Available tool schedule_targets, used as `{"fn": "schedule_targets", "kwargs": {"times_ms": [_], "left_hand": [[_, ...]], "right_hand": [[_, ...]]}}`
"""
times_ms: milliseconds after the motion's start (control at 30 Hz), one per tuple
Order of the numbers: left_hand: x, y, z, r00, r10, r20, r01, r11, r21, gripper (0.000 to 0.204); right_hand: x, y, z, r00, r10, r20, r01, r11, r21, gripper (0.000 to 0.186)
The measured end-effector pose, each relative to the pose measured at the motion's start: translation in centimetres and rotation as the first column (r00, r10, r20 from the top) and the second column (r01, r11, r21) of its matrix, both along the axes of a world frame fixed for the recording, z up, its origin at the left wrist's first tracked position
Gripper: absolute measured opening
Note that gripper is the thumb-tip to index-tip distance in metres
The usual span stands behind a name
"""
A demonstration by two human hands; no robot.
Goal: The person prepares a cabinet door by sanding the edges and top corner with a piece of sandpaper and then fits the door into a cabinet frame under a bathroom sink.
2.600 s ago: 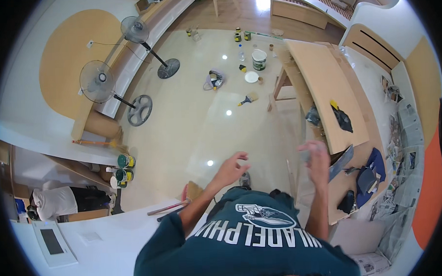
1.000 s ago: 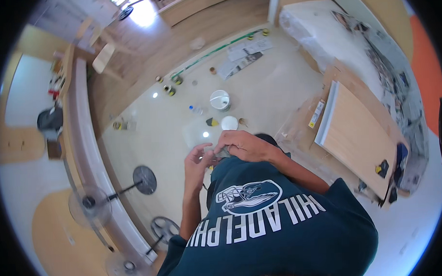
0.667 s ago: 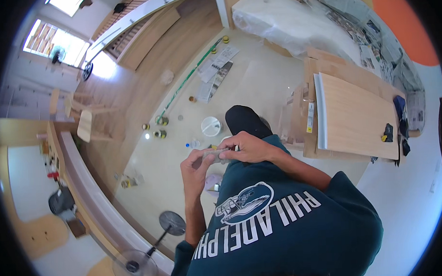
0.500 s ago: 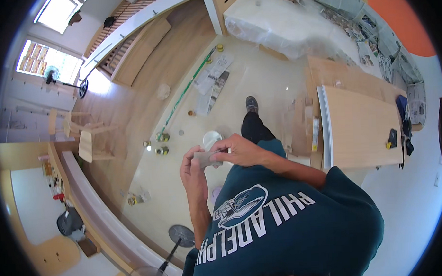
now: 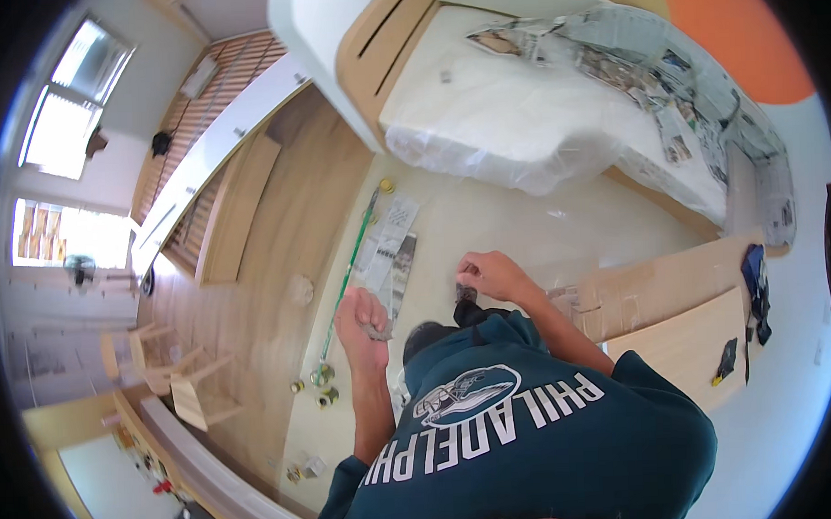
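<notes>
My left hand (image 5: 361, 321) is raised in front of me, its fingers curled round a small grey folded piece (image 5: 380, 333). Part of that piece sticks out beside the fingers; whether it is cloth or abrasive paper I cannot tell. To the right, apart from it, my right hand (image 5: 492, 275) hangs with the fingers curled in. Its fingertips hide anything it may hold. Below the right hand shows a dark shoe (image 5: 466, 294) on my foot. The hands do not touch each other.
A green pole (image 5: 350, 262) and printed sheets (image 5: 388, 251) lie on the covered floor, near several tins (image 5: 324, 374). A plastic-covered bed (image 5: 483, 102) stands ahead. Cardboard (image 5: 650, 279) and a wooden panel (image 5: 684, 342) are on the right, wooden chairs (image 5: 203, 395) on the left.
My hands have come apart; the grey piece, held between both before, is now in the left hand. My view has shifted forward, and the bed appears closer.
</notes>
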State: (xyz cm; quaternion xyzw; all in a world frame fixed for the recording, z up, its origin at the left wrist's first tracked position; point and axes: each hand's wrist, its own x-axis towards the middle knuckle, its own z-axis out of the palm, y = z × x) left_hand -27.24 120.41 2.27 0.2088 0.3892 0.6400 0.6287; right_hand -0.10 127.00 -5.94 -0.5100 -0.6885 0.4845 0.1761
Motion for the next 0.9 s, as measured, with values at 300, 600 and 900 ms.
{"fn": "schedule_targets", "kwargs": {"times_ms": [300, 600, 900], "left_hand": [[5.3, 26.3, -8.6, 0.772, -0.408, -0.488, 0.291, 0.909, -0.3, 0.037], [1.3, 62.6, -41.5, 0.287, -0.155, -0.945, 0.082, 0.987, -0.137, 0.075], [16.1, 79.4, -52.5, -0.118, -0.491, -0.863, 0.11, 0.857, -0.503, 0.088]], "right_hand": [[6.3, 15.3, -3.9, 0.926, -0.377, -0.011, 0.376, 0.926, -0.039, 0.024], [7.4, 22.7, -17.5, 0.852, -0.49, 0.181, 0.523, 0.791, -0.317, 0.024], [5.7, 32.7, -26.4, 0.755, -0.584, 0.299, 0.644, 0.573, -0.507, 0.024]]}}
